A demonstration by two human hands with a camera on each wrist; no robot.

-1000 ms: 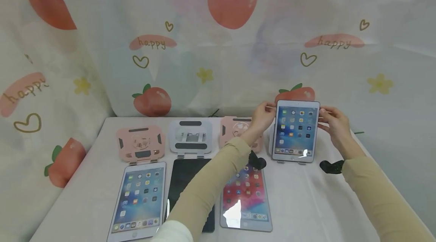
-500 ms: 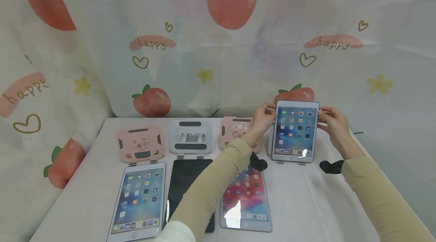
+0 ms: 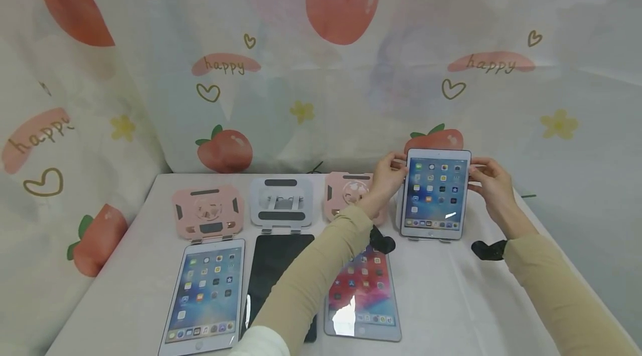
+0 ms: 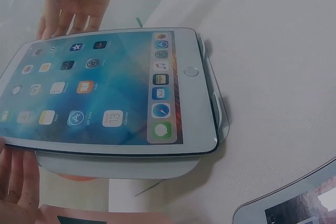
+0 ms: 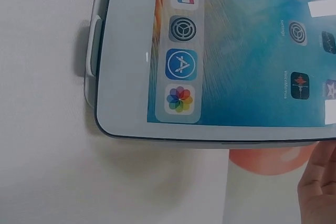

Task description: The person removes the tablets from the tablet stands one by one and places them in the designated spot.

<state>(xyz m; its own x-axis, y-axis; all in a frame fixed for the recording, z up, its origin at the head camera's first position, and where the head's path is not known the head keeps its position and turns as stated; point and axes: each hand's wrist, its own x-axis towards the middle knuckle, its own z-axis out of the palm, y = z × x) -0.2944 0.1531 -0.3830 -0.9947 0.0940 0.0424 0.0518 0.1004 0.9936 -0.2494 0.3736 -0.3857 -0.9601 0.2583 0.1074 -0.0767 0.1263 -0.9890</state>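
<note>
A white-framed tablet (image 3: 435,194) stands upright, leaning back slightly, on a light stand (image 4: 121,167) at the right of the table. Its screen is lit with app icons. The stand's small lip (image 5: 93,45) lies at the tablet's bottom edge. My left hand (image 3: 388,180) holds the tablet's upper left edge, its thumb at the rim and fingers toward the back. At the upper right edge, my right hand (image 3: 494,186) holds the other side with its fingertips. The stand is mostly hidden behind the tablet.
Left of it stand a pink stand (image 3: 208,211), a pale blue stand (image 3: 281,203) and another pink stand (image 3: 335,194), partly behind my left arm. In front lie a lit tablet (image 3: 205,294), a dark tablet (image 3: 273,258) and a red-screened tablet (image 3: 363,289). A printed curtain (image 3: 351,100) hangs behind.
Both hands stay at the tablet's sides with barely any movement. The bright reflection low on its screen has become smaller.
</note>
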